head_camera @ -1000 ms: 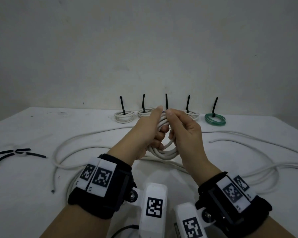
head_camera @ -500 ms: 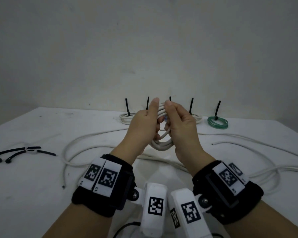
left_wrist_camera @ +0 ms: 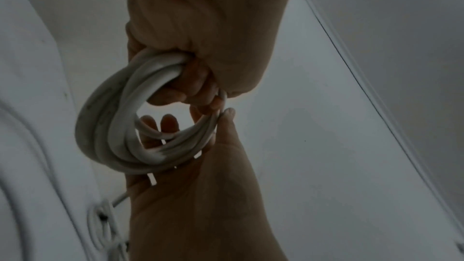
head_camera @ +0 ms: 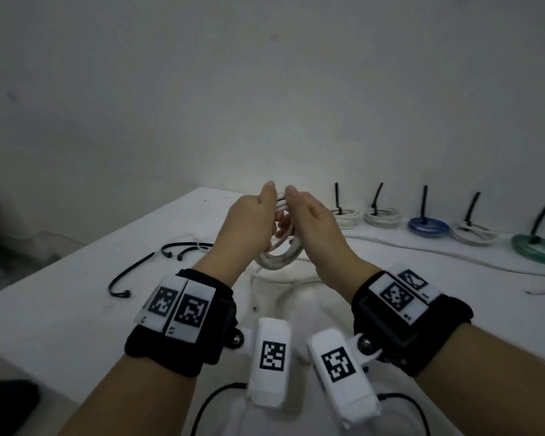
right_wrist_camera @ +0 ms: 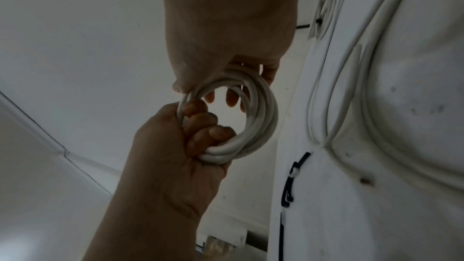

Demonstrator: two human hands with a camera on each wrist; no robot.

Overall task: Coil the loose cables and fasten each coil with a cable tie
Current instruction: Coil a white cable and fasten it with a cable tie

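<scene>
Both the left hand [head_camera: 249, 225] and right hand [head_camera: 312, 228] grasp the springy white coil [head_camera: 277, 259]; grip across all turns.

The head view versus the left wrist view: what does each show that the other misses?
Only the head view shows five tied coils lined along the wall and spare black cable ties on the table. Only the left wrist view shows curled fingers hooked through the loops from below. Both show the white coil gripped by the left hand and right hand.
</scene>
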